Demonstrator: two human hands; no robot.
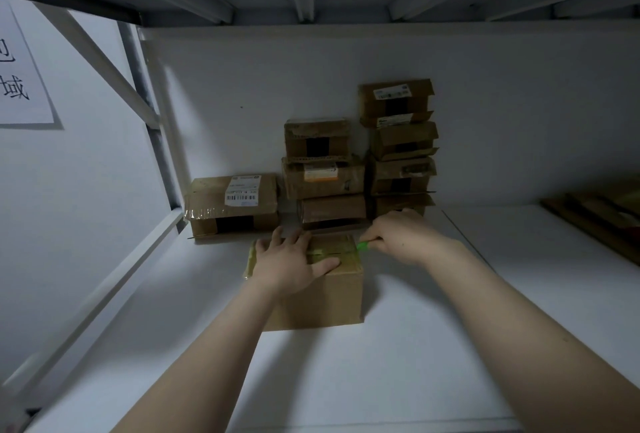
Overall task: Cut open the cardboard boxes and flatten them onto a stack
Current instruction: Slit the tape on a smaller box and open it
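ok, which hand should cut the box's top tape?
Right. The right hand grips the green cutter at the right end of the tape seam; the left hand lies flat on the box, steadying it.

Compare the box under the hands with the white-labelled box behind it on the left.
The box under the hands looks tall and cube-like; the white-labelled box looks low and wide. The left hand presses the first while the right hand holds a green cutter at its top; the white-labelled box is untouched. Both are brown taped cardboard.
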